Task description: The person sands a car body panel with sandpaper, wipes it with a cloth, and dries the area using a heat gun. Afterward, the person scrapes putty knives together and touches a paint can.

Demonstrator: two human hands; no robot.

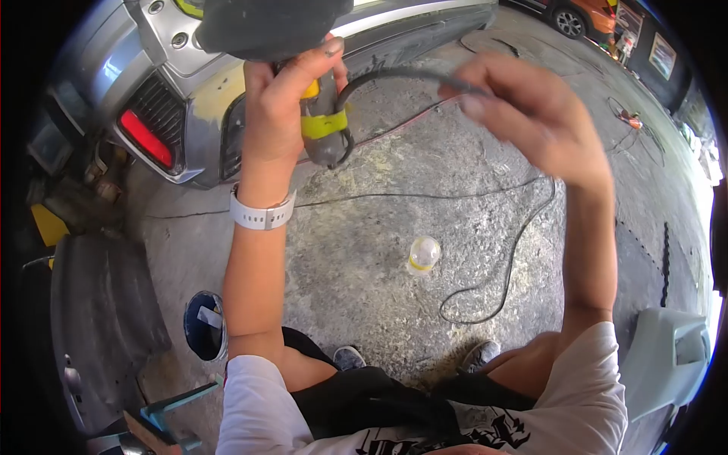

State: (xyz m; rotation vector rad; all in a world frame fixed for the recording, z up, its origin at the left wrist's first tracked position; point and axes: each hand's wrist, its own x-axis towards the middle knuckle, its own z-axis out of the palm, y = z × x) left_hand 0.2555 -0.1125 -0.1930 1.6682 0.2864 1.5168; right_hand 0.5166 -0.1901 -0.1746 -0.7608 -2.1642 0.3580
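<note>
Worksite: a workshop with a worn, stained concrete floor (371,262). A silver-grey car bumper (205,102) with a red reflector (147,139) stands ahead to the left; an orange car (588,19) is parked at the far right. A clear plastic cup (425,253) and a thin dark cord (409,196) lie on the floor, with a bucket (198,339) to the left.

Item inspected: a handheld power tool (327,100), raised in front of the bumper, its broad dark head (273,30) uppermost. The left hand (288,87) is wrapped around its body below the head, above a yellow-green band (324,123). The right hand (535,114) is raised to the right, thumb and fingers pinching the black cable (409,73) that arcs over from the tool (motion blur hides the exact contact).

Handling assessment: the casing looks hard and rigid, and the tool is probably weighty and top-heavy owing to that wide head. The narrow body is judged the sound place to hold, close beneath the head for balance. The cable appears thick and springy, flexible but inclined to pull; a light pinch should suffice. Surface slipperiness cannot be determined.
</note>
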